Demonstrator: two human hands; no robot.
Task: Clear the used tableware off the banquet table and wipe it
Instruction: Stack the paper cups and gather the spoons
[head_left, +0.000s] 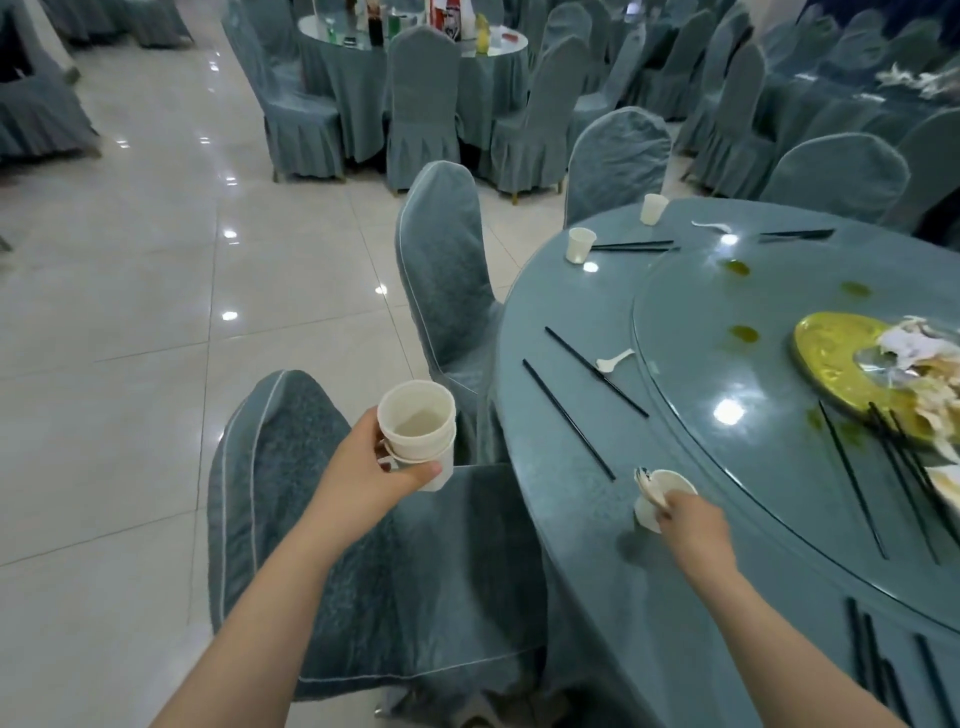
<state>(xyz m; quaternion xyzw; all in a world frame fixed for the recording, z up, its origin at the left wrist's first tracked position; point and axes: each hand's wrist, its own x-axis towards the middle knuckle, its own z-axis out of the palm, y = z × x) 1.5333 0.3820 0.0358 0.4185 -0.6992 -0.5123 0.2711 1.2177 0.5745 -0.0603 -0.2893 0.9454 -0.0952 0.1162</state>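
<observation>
My left hand (371, 467) grips a stack of white paper cups (415, 431) out over a covered chair, left of the round banquet table (587, 525). At the table's near edge my right hand (693, 525) pinches the rim of another white paper cup (655, 499), with a white plastic spoon sticking out of it. Two more paper cups (580, 245) (652, 208) stand along the far left rim. Black chopsticks (569, 420) lie loose on the cloth, with a white plastic spoon (614, 360) beside them.
A glass turntable (737, 415) carries a gold plate (836, 353) with crumpled napkins and scraps, more chopsticks and oily spots. Covered chairs (441, 270) (332, 519) stand close to the table's left side. Tiled floor stretches left; another laid table (410, 52) stands far back.
</observation>
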